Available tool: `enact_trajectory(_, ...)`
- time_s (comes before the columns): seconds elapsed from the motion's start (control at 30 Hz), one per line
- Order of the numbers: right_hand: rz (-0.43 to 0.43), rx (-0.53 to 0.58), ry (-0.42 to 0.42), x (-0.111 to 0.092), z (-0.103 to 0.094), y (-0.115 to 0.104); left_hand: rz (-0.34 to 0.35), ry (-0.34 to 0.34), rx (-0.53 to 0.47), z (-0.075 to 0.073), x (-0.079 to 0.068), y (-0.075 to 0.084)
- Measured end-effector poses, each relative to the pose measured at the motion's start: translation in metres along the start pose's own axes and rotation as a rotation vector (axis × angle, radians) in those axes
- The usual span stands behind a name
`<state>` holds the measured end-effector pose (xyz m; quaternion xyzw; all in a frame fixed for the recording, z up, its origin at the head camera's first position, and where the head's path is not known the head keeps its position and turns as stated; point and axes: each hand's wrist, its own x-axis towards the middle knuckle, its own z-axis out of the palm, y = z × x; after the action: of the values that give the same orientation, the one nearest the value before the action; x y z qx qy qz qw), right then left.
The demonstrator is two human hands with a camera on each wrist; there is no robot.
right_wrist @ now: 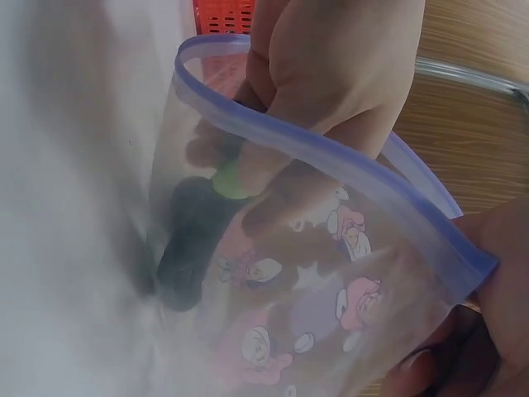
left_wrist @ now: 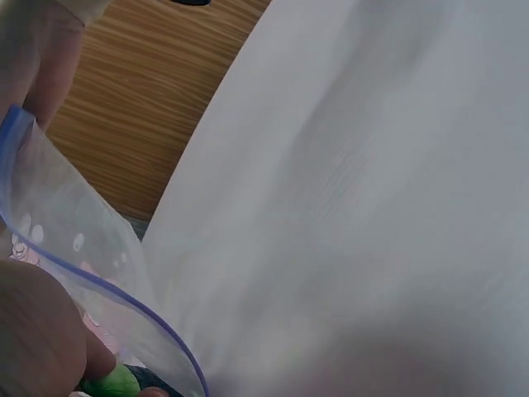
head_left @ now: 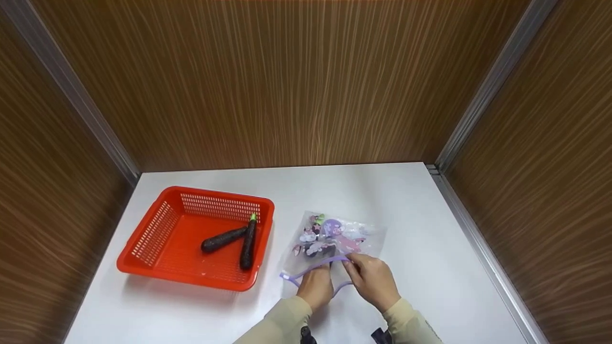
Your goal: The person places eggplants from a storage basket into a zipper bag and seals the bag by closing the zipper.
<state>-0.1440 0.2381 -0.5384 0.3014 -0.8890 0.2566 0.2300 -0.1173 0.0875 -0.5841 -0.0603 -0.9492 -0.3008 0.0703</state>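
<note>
A clear zip bag [head_left: 368, 234] with cartoon prints and a purple zip edge lies on the white table, its mouth held apart. My left hand [head_left: 316, 285] reaches in through the mouth. Inside, its thumb and fingers pinch the green stem end [left_wrist: 116, 381] of a dark eggplant [right_wrist: 192, 248], seen through the plastic in the right wrist view. My right hand [head_left: 375, 281] grips the zip edge on the bag's right side between thumb and fingers.
Left of the bag stands a red plastic basket [head_left: 174, 243] with slotted walls. Two long dark eggplants lie in its right half, one [head_left: 222, 240] slanted against the other [head_left: 247, 246]. Wood-patterned panels [head_left: 287, 86] enclose the table [head_left: 444, 286] at the back and sides.
</note>
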Motion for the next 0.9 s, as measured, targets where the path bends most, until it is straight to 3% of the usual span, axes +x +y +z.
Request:
enact_trajectory(0.27, 0.003, -0.001, 0.000, -0.001, 0.000, 0.000, -0.061, -0.042, 0.026, -0.009, 0.000, -0.003)
enact_trajectory(0.6, -0.012, -0.009, 0.008, -0.002, 0.000, 0.000, -0.071, -0.095, 0.078, -0.013, 0.004, 0.001)
enact_trajectory(0.67, -0.014, -0.005, 0.009, -0.002, 0.000, 0.000, -0.058, -0.070, 0.033, -0.005, 0.010, -0.003)
enact_trajectory(0.73, -0.011, 0.004, 0.004, -0.002, -0.001, -0.001, -0.088, -0.054, -0.064, -0.002, 0.014, -0.004)
enact_trajectory(0.87, -0.003, 0.017, -0.011, -0.003, -0.002, -0.003, -0.205, -0.014, -0.251, 0.000, 0.020, -0.005)
enact_trajectory(0.9, -0.002, 0.019, -0.013, -0.003, -0.002, -0.003, -0.250, -0.017, -0.293, -0.006, 0.020, -0.001)
